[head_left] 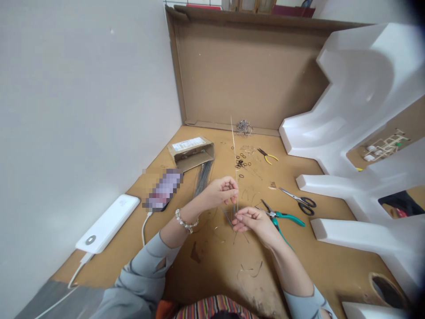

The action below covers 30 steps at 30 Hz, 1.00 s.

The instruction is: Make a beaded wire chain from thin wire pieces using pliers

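The long, thin, silvery metal wire (233, 138) stands upright above the brown flat tabletop (212, 277), pinched by the left hand (224, 192) and, lower, the right hand (251, 221), so uneven pressing could perhaps bend it.

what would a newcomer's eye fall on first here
Probably the big white molded structure along the right side. Then, at centre, the right hand pinching a thin upright wire, just below the left hand and its beaded bracelet in view. Teal-handled pliers lie right of the right hand.
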Each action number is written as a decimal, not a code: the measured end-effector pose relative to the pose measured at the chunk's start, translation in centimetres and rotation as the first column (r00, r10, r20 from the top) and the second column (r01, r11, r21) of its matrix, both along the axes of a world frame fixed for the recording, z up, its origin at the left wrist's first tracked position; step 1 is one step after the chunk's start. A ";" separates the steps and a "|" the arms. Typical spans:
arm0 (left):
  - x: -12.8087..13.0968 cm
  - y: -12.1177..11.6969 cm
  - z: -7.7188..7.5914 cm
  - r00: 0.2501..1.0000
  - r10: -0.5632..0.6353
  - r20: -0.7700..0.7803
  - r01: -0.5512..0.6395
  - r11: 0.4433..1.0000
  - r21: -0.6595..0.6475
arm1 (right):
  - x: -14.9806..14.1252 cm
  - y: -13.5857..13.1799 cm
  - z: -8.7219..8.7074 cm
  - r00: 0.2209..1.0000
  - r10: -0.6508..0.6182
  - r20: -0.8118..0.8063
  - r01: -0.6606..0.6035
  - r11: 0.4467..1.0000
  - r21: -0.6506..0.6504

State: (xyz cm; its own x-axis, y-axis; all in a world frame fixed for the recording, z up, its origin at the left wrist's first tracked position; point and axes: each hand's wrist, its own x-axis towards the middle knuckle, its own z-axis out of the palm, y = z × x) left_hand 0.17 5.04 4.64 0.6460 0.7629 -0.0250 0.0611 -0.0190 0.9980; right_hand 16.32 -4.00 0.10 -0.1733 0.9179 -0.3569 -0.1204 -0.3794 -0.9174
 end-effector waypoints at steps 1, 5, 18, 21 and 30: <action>0.0 0.0 -0.1 1.000 0.002 0.004 -0.002 1.000 0.002 | 0.0 0.0 0.0 1.000 -0.001 -0.001 0.001 1.000 0.003; -0.1 0.2 -0.1 1.000 -0.001 0.014 0.001 1.000 -0.006 | 0.0 0.0 -0.3 1.000 -0.008 0.017 0.007 0.999 0.037; -2.0 0.1 1.3 0.927 0.095 -0.362 0.029 0.946 0.323 | 1.1 -0.3 -0.8 0.871 -0.142 0.470 -0.018 0.947 0.320; -2.5 -1.0 2.6 0.826 0.306 -0.473 0.094 0.753 0.652 | 1.9 -0.4 0.3 0.653 -0.217 0.726 -0.138 0.908 0.395; -1.1 -2.0 2.6 0.787 0.321 -0.527 0.429 0.328 0.842 | 2.5 -1.2 2.0 0.114 -0.317 0.941 -0.408 0.849 0.336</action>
State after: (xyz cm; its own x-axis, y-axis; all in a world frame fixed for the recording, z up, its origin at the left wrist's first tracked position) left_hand -0.94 3.04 7.26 0.8249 0.4798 0.2989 0.4820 -0.8733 0.0716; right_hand 18.84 -5.16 2.07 -0.0711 0.9851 0.1566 0.9721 0.1037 -0.2106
